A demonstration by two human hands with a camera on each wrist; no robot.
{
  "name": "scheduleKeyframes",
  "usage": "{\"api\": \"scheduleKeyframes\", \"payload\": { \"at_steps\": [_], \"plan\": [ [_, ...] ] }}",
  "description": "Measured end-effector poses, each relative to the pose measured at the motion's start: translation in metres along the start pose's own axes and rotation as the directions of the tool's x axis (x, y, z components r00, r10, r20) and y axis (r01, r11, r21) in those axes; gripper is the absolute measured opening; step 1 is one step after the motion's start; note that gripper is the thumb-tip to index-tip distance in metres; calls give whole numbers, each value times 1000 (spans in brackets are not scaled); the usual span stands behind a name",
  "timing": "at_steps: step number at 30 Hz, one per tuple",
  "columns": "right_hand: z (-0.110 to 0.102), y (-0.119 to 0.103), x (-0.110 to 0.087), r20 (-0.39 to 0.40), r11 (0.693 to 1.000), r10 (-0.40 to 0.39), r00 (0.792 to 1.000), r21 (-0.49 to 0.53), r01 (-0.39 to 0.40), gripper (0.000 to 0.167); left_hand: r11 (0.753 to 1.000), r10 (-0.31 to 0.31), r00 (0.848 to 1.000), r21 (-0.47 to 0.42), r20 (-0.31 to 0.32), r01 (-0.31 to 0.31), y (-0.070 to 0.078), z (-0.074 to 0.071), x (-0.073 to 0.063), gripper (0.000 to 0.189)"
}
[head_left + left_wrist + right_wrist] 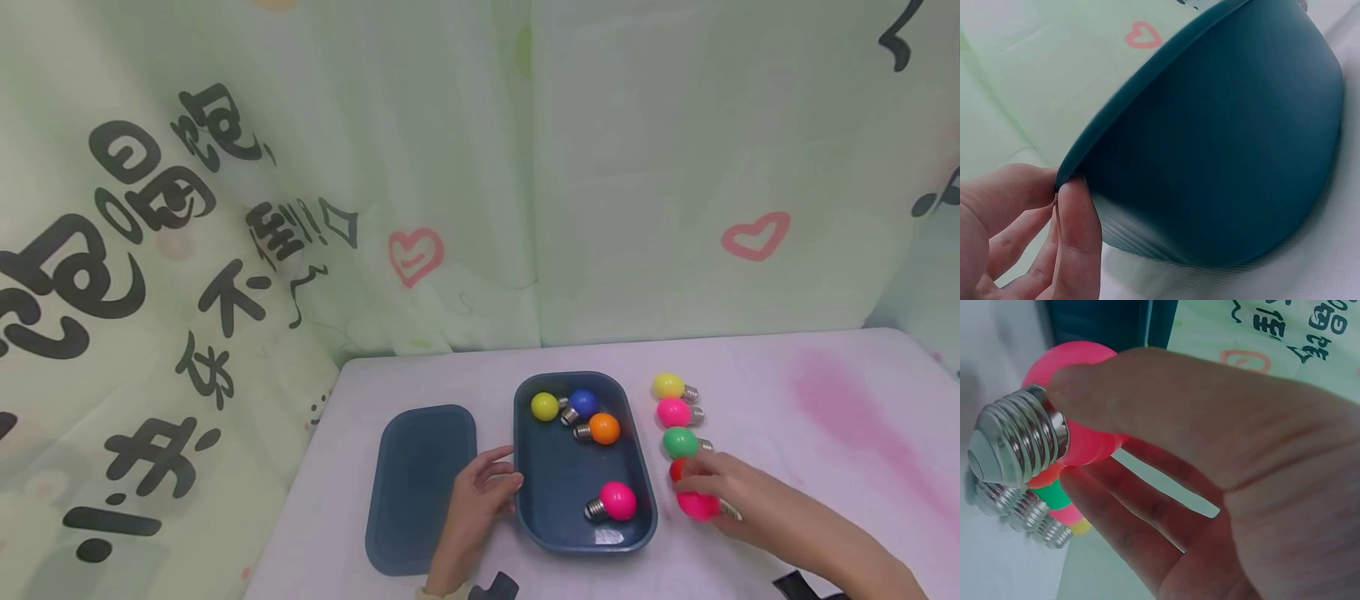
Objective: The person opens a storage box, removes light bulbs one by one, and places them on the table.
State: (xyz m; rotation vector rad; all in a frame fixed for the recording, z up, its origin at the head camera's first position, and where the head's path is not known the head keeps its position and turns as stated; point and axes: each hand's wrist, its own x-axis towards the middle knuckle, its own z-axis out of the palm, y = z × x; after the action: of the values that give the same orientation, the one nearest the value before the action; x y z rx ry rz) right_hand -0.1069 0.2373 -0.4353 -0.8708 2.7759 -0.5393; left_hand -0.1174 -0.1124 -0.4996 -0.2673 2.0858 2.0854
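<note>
Five bulbs [680, 443] line the counter [765, 417] right of the tray [551, 483] in the head view; the nearest, a pink bulb [697, 507], lies at the right hand [750, 492] — globe trayward, metal base away. Left wrist: the left hand [1016, 240] pinches the tray's rim. Right wrist: the right hand is curled round the pink bulb.

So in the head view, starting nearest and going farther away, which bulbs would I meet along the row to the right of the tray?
Nearest pink bulb, held by the right hand → red bulb, partly hidden by the fingers → green bulb → farther pink bulb → yellow bulb.
</note>
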Motion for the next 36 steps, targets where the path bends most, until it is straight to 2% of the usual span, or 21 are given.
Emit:
{"api": "scheduleKeyframes", "payload": {
  "at_steps": [9,36],
  "plan": [
    [6,3,2,50,998,53,997,24,-55,42,1000,-1,1000,6,-8,1,1,0,0,46],
    [22,13,2,54,996,73,996,37,-76,40,1000,16,1000,-5,1,-16,1,1,-1,46]
  ]
}}
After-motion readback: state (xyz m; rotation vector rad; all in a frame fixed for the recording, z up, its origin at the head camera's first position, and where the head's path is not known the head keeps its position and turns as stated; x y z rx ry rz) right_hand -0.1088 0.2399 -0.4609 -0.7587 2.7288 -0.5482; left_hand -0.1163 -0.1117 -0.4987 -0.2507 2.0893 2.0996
